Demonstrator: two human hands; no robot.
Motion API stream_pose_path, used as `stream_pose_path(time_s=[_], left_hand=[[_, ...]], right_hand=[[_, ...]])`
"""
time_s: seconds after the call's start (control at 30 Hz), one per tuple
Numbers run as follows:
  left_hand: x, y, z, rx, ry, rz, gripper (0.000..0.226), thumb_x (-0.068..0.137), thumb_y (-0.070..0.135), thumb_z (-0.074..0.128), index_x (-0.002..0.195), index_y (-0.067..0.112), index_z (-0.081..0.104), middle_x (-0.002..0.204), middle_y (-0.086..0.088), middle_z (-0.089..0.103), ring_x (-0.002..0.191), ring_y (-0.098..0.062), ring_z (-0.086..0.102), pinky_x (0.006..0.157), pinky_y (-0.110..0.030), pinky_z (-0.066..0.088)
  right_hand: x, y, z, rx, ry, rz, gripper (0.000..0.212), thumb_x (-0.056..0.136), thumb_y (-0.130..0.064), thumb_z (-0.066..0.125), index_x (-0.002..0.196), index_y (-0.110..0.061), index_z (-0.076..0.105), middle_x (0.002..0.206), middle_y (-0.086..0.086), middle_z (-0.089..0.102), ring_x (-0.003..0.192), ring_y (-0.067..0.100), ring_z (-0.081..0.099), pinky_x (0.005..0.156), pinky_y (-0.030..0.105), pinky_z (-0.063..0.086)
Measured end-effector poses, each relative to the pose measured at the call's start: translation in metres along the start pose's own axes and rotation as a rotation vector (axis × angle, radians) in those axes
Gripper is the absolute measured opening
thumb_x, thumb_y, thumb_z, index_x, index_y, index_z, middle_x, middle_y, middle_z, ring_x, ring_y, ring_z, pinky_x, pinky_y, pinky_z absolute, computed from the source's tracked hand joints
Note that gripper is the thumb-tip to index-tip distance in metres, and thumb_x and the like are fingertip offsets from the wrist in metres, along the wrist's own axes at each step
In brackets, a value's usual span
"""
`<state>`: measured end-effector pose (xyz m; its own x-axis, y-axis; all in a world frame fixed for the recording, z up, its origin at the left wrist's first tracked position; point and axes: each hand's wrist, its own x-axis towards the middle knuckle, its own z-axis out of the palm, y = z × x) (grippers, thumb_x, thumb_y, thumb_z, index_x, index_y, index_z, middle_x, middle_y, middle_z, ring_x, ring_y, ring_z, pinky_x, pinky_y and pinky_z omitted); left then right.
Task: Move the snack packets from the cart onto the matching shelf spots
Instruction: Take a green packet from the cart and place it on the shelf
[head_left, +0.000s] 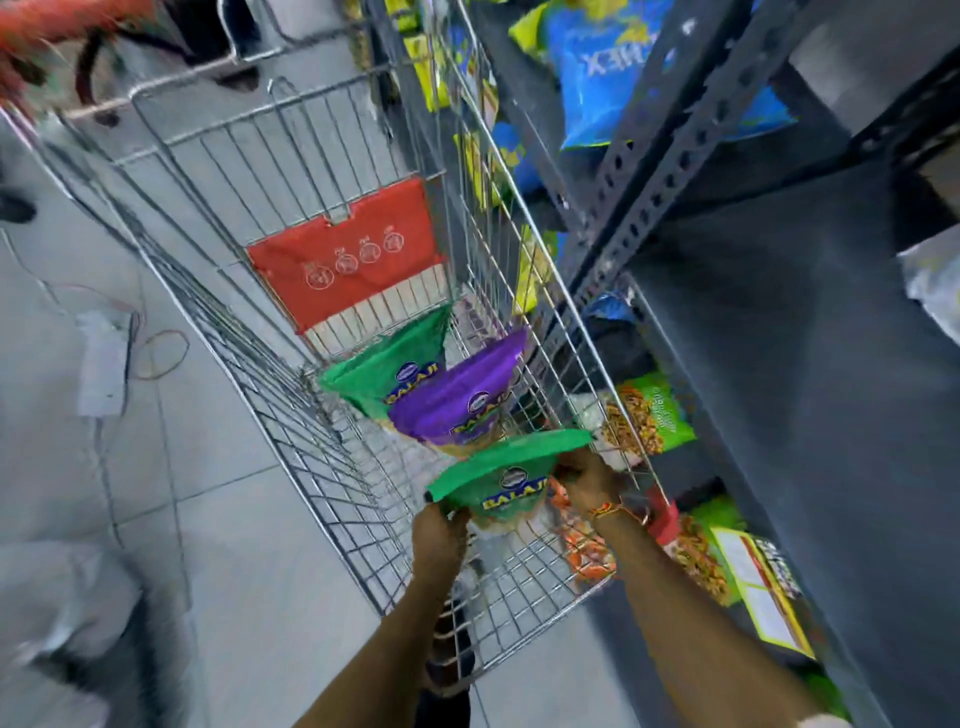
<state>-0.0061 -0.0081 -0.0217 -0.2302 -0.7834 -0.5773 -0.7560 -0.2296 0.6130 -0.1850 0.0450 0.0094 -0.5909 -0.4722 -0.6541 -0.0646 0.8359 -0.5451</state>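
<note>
Inside the wire cart (332, 457) I hold a green snack packet (506, 478) with both hands. My left hand (439, 535) grips its lower left corner. My right hand (592, 480) grips its right edge, near the cart's right wall. Behind it in the cart lie a purple packet (462, 395) and another green packet (387, 366). An orange packet (584, 548) shows under my right wrist. The dark metal shelf unit (779, 364) stands right of the cart, with green snack packets (649, 415) on a lower level.
A red flap (348, 254) hangs on the cart's far end. Blue and yellow packets (608, 67) fill the upper shelf. More packets (727, 561) sit on the lowest shelf. On the tiled floor at left lie a white device with wires (104, 364).
</note>
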Motion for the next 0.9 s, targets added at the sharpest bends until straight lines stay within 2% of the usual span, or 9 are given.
stream_pose_path(time_s=[0.1, 0.13, 0.23, 0.37, 0.47, 0.6, 0.7, 0.8, 0.9], left_hand=[[-0.011, 0.003, -0.004, -0.054, 0.06, 0.053, 0.016, 0.082, 0.005, 0.059, 0.093, -0.003, 0.068, 0.091, -0.028, 0.071, 0.085, -0.04, 0.066, 0.067, -0.032, 0.043], [-0.015, 0.007, -0.008, -0.066, 0.074, 0.096, 0.017, 0.083, 0.005, 0.058, 0.096, 0.0, 0.068, 0.09, -0.027, 0.072, 0.083, -0.038, 0.066, 0.067, -0.031, 0.042], [-0.029, 0.023, -0.03, -0.065, 0.085, 0.299, 0.019, 0.085, 0.003, 0.054, 0.102, 0.003, 0.064, 0.091, -0.023, 0.073, 0.079, -0.033, 0.067, 0.066, -0.029, 0.041], [-0.065, 0.053, -0.064, -0.093, 0.139, 0.557, 0.009, 0.089, 0.005, 0.051, 0.093, 0.0, 0.057, 0.078, -0.015, 0.066, 0.069, -0.019, 0.057, 0.055, -0.024, 0.028], [-0.108, 0.086, -0.087, -0.134, 0.124, 0.799, 0.008, 0.092, 0.013, 0.047, 0.084, 0.01, 0.048, 0.064, 0.005, 0.052, 0.059, 0.004, 0.049, 0.053, -0.024, 0.025], [-0.173, 0.122, -0.109, -0.074, 0.14, 1.002, 0.021, 0.091, 0.032, 0.04, 0.074, 0.023, 0.034, 0.054, 0.007, 0.038, 0.052, -0.015, 0.04, 0.052, -0.034, 0.025], [-0.222, 0.139, -0.106, -0.122, 0.025, 1.145, 0.022, 0.091, 0.029, 0.041, 0.07, 0.023, 0.036, 0.055, 0.006, 0.037, 0.05, 0.001, 0.041, 0.049, -0.027, 0.025], [-0.263, 0.143, -0.092, -0.107, -0.134, 1.22, 0.025, 0.089, 0.035, 0.041, 0.072, 0.017, 0.044, 0.06, -0.002, 0.047, 0.057, -0.006, 0.044, 0.054, -0.032, 0.031], [-0.294, 0.143, -0.074, -0.063, -0.302, 1.261, 0.03, 0.087, 0.041, 0.04, 0.069, 0.016, 0.043, 0.059, -0.001, 0.043, 0.058, -0.012, 0.039, 0.057, -0.037, 0.036]], right_hand=[[-0.016, 0.01, -0.006, 0.043, 0.026, 0.009, 0.04, 0.084, 0.009, 0.048, 0.05, -0.011, 0.054, 0.057, -0.002, 0.06, 0.057, 0.015, 0.045, 0.056, 0.025, 0.032], [-0.028, 0.004, -0.007, 0.021, 0.046, -0.016, 0.028, 0.084, 0.01, 0.047, 0.061, 0.0, 0.06, 0.074, 0.011, 0.066, 0.069, 0.023, 0.053, 0.059, 0.028, 0.032], [-0.051, -0.012, -0.02, 0.044, 0.111, -0.144, 0.023, 0.084, 0.007, 0.045, 0.092, -0.002, 0.065, 0.105, 0.028, 0.066, 0.095, 0.033, 0.058, 0.065, 0.027, 0.03], [-0.102, -0.023, -0.058, 0.056, 0.184, -0.313, 0.024, 0.086, 0.001, 0.049, 0.106, 0.001, 0.063, 0.111, 0.027, 0.065, 0.105, 0.035, 0.059, 0.079, 0.029, 0.042], [-0.157, -0.026, -0.093, 0.137, 0.259, -0.439, 0.023, 0.085, 0.003, 0.051, 0.107, 0.004, 0.061, 0.113, 0.025, 0.065, 0.108, 0.035, 0.059, 0.096, 0.045, 0.046], [-0.243, -0.011, -0.134, 0.331, 0.352, -0.522, 0.016, 0.089, 0.001, 0.049, 0.101, 0.003, 0.06, 0.085, 0.0, 0.063, 0.074, -0.006, 0.056, 0.075, 0.023, 0.047], [-0.309, 0.011, -0.152, 0.425, 0.454, -0.489, 0.021, 0.095, -0.01, 0.043, 0.078, -0.018, 0.051, 0.067, 0.0, 0.047, 0.062, 0.01, 0.043, 0.061, 0.034, 0.038], [-0.367, 0.045, -0.159, 0.472, 0.543, -0.402, 0.016, 0.097, -0.018, 0.037, 0.097, -0.012, 0.051, 0.086, 0.012, 0.051, 0.075, 0.02, 0.045, 0.082, 0.05, 0.045], [-0.416, 0.077, -0.16, 0.566, 0.606, -0.315, 0.015, 0.097, -0.018, 0.035, 0.095, -0.024, 0.048, 0.096, 0.006, 0.056, 0.08, 0.017, 0.052, 0.084, 0.043, 0.049]])
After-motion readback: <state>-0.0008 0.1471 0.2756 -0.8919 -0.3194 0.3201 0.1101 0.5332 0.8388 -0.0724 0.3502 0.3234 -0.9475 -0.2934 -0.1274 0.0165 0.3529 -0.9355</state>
